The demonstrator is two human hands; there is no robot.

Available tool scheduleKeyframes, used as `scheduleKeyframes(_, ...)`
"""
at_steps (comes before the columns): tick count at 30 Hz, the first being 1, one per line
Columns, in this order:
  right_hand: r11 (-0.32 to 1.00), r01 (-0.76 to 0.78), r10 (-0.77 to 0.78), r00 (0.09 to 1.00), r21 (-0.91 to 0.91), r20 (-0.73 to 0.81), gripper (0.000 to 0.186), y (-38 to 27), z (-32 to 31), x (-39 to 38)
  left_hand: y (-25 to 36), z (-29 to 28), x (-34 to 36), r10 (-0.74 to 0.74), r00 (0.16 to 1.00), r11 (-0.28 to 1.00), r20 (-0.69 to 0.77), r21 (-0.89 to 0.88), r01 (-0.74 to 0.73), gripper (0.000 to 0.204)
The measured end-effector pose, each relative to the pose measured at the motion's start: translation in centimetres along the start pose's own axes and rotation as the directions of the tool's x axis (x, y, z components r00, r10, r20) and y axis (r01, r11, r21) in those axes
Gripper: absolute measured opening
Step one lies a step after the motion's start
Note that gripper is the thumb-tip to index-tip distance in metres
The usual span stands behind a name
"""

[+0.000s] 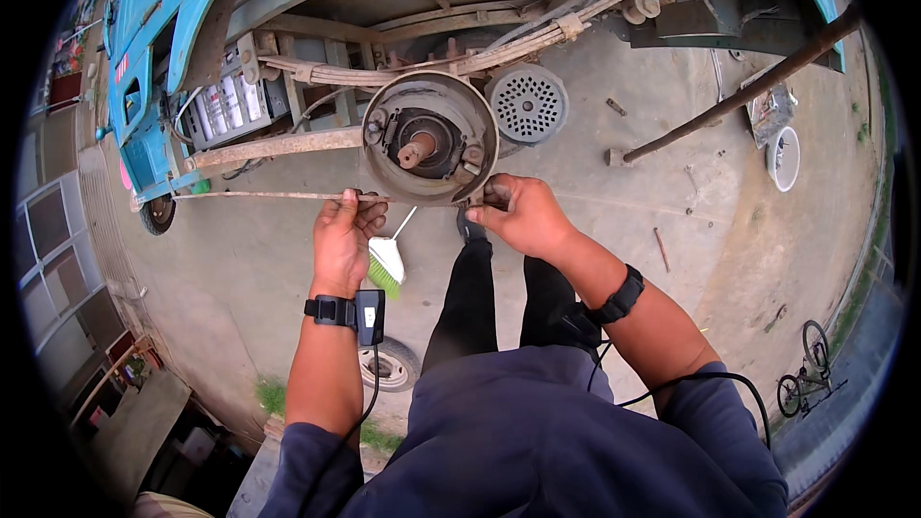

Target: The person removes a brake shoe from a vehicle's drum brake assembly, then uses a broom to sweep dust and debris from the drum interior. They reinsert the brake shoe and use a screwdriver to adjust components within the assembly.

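A round rusty brake backing plate with a bare axle stub at its middle hangs under a blue vehicle, below the leaf springs. My left hand is closed on a thin metal rod that runs left from the plate's lower edge. At the plate's lower right rim, my right hand grips a small dark part; what that part is, I cannot make out. Both wrists wear black bands with cables.
A brake drum lies on the concrete behind the plate. A green and white brush lies under my left hand. A long rusty bar leans at right near a white bucket. A wheel and a bicycle lie lower down.
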State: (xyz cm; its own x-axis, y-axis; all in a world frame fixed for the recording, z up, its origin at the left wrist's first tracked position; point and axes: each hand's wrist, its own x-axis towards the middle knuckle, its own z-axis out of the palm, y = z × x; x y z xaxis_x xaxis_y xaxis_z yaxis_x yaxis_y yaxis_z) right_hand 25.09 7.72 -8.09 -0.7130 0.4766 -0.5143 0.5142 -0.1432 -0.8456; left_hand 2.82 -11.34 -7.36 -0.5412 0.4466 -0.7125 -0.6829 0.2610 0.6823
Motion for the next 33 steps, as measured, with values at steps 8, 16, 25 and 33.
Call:
scheduleKeyframes(8, 0.985, -0.051, 0.034, 0.994, 0.163, 0.104, 0.030, 0.3, -1.8, 0.2, 0.0, -0.2, 0.1, 0.024, 0.999, 0.999, -0.028, 0.033, -0.023, 0.017)
scheduleKeyframes(16, 0.982, -0.034, 0.008, 0.990, 0.188, 0.138, 0.028, 1.7, -1.9, 0.7, 0.0, -0.2, 0.3, 0.021, 1.000, 1.000, -0.004, 0.017, -0.021, 0.017)
scheduleKeyframes(25, 0.980, -0.062, 0.046, 0.995, 0.189, 0.087, 0.030, 2.2, -0.9, 0.5, -0.1, -0.1, 0.5, 0.009, 1.000, 1.000, 0.006, 0.007, -0.009, 0.018)
scheduleKeyframes(33, 0.995, 0.012, -0.009, 1.000, 0.101, -0.029, 0.036, 2.6, 0.8, -0.2, -0.4, 0.0, 0.6, 0.004, 1.000, 1.000, -0.011, 0.005, -0.004, 0.019)
